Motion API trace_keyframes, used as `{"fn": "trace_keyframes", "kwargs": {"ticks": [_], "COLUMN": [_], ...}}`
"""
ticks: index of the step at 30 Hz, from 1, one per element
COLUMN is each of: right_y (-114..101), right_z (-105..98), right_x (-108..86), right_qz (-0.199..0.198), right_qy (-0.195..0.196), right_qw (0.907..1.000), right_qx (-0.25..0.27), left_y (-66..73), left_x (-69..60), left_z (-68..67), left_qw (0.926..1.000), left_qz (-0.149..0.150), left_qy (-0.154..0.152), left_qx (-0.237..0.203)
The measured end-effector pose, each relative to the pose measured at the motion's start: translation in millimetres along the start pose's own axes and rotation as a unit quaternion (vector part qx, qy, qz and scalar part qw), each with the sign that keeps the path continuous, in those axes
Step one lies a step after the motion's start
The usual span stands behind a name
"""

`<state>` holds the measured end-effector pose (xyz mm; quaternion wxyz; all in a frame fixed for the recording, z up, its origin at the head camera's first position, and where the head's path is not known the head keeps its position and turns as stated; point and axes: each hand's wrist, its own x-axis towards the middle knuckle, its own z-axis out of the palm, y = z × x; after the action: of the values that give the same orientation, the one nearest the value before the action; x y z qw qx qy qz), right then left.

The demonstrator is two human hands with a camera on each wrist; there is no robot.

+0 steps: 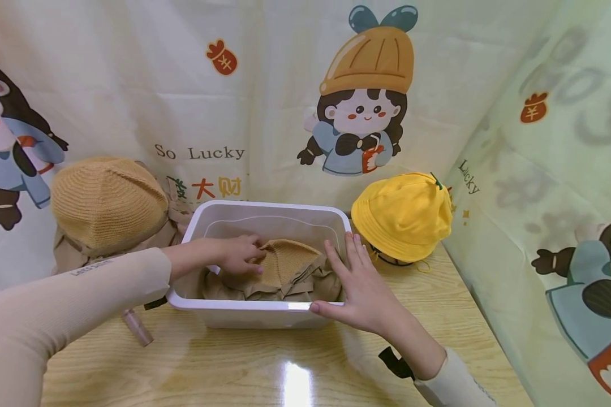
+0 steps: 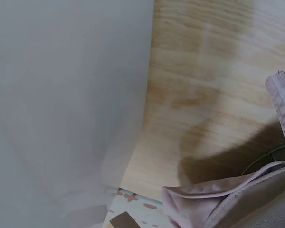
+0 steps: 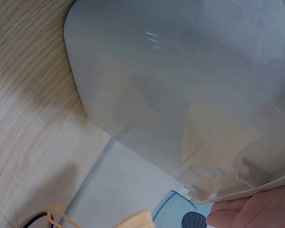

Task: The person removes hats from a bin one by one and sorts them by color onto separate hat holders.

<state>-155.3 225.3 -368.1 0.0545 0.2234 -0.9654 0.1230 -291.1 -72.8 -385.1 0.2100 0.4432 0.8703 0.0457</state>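
In the head view a white plastic bin (image 1: 265, 320) stands on the table. A tan knitted hat (image 1: 285, 261) with beige cloth (image 1: 305, 291) around its lower edge lies inside it. My left hand (image 1: 238, 255) reaches into the bin from the left; its fingers touch the hat's left side, loosely bent with the thumb apart. My right hand (image 1: 364, 288) rests on the bin's right rim, fingers straight and spread, thumb at the front corner. The right wrist view shows part of this hand (image 3: 256, 211) along the rim. The left wrist view shows the bin's outer wall (image 2: 66, 95), not the hand.
Left of the bin, a similar tan knitted hat (image 1: 109, 200) with beige cloth sits raised, a pinkish strap (image 1: 137, 328) hanging near it. A yellow bucket hat (image 1: 404, 217) with a green tip stands at the right. A printed curtain (image 1: 280, 113) hangs behind the wooden table (image 1: 224, 367).
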Motion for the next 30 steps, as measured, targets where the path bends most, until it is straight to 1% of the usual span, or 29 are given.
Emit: {"fn": "trace_keyframes", "kwargs": {"ticks": [3, 6, 8, 11, 13, 17, 18, 20, 22, 23, 26, 28, 30], "right_y": [-0.6, -0.2, 0.2, 1.0, 1.2, 1.6, 1.5, 1.4, 1.6, 1.5, 1.4, 1.1, 1.1], "right_z": [0.6, 0.6, 0.1, -0.4, -0.8, -1.3, -1.4, -1.7, -2.0, -2.3, -2.5, -2.5, -2.0], "right_x": [0.7, 0.6, 0.0, -0.7, -0.8, -0.7, -0.8, -0.8, -0.6, -0.5, 0.2, 0.2, 0.3], "right_qz": [-0.004, -0.005, -0.004, -0.004, -0.005, -0.004, -0.004, -0.005, -0.005, -0.005, -0.006, -0.003, -0.001], "right_qy": [-0.001, 0.0, 0.001, 0.002, 0.002, 0.002, 0.002, 0.002, 0.002, 0.003, 0.001, -0.002, -0.005], "right_qw": [1.0, 1.0, 1.0, 1.0, 1.0, 1.0, 1.0, 1.0, 1.0, 1.0, 1.0, 1.0, 1.0], "right_qx": [0.002, 0.003, 0.003, 0.005, 0.005, 0.005, 0.006, 0.007, 0.007, 0.006, 0.006, 0.006, 0.007], "left_y": [-2.1, -2.2, -0.6, 2.4, 4.1, 5.6, 5.8, 6.5, 7.9, 8.7, 12.6, 16.8, 20.6], "left_x": [-0.7, -1.5, -2.2, -4.0, -5.6, -6.5, -6.5, -6.7, -7.7, -8.3, -10.2, -11.1, -11.3], "left_z": [0.0, -3.3, -6.3, -11.5, -14.7, -20.5, -21.6, -23.6, -25.5, -26.3, -28.9, -31.0, -32.1], "left_qw": [0.9998, 0.9986, 0.9971, 0.9919, 0.9861, 0.9685, 0.9641, 0.9573, 0.9548, 0.9552, 0.9621, 0.9679, 0.9722], "left_qz": [0.0, 0.016, 0.025, 0.039, 0.04, 0.045, 0.046, 0.053, 0.052, 0.05, 0.02, -0.01, -0.026], "left_qy": [0.012, 0.04, 0.066, 0.117, 0.158, 0.244, 0.261, 0.284, 0.292, 0.291, 0.271, 0.251, 0.233], "left_qx": [0.018, 0.03, 0.03, 0.03, 0.03, 0.018, 0.016, 0.013, 0.019, 0.023, 0.022, 0.007, -0.011]}}
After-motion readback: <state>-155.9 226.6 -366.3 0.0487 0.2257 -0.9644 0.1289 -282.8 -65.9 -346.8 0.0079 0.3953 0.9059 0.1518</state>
